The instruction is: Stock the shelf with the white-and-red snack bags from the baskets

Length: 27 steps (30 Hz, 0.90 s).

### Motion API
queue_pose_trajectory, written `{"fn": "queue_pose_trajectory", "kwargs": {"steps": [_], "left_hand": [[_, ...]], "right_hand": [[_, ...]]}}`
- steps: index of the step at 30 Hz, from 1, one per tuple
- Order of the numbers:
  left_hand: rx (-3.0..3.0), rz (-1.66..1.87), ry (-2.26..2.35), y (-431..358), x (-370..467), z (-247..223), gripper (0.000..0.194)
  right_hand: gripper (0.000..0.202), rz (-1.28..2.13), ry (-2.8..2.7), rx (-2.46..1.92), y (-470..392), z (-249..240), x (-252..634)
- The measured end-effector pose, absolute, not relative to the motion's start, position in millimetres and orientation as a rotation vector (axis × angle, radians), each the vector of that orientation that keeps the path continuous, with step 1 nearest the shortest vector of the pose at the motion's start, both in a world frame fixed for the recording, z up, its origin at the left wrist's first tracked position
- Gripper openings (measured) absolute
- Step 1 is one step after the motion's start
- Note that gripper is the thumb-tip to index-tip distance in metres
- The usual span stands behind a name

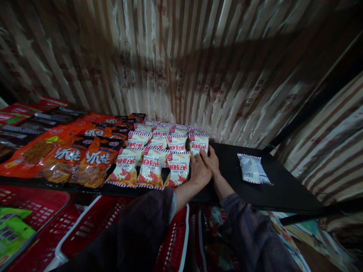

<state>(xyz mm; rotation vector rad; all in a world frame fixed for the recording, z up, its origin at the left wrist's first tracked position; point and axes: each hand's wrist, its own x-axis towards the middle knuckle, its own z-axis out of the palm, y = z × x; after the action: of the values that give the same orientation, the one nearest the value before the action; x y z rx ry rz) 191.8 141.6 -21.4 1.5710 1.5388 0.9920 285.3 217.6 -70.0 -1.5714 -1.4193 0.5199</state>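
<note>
Just beyond the bent fingers of the left hand (200, 173) and right hand (212, 162), grip too dim to tell, leans a glossy white-and-red pillow-shaped plastic packet (199, 142), presumably propped by matching packets (178, 142).

White packs (150, 162) on a black shelf (286, 192)
Left of the white packs: orange packs (96, 160), then dark packs (41, 122) and red packs (19, 109) farther left; right of them, one lone pack (253, 170).

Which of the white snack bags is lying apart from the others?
The white bag on the right of the black shelf, past the right hand. It lies alone, barcode facing up; the others sit grouped in rows.
</note>
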Motion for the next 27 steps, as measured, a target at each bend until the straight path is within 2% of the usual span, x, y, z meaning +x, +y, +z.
{"fn": "queue_pose_trajectory", "kwargs": {"steps": [11, 27], "left_hand": [[1.517, 0.925, 1.613, 143.4, 193.0, -21.6, 0.07], [1.588, 0.942, 1.661, 144.8, 197.6, -30.8, 0.069]], "right_hand": [[0.044, 0.575, -1.385, -1.706, 213.4, -61.2, 280.1], [0.042, 0.542, -1.429, -1.724, 213.6, -60.7, 278.2]]}}
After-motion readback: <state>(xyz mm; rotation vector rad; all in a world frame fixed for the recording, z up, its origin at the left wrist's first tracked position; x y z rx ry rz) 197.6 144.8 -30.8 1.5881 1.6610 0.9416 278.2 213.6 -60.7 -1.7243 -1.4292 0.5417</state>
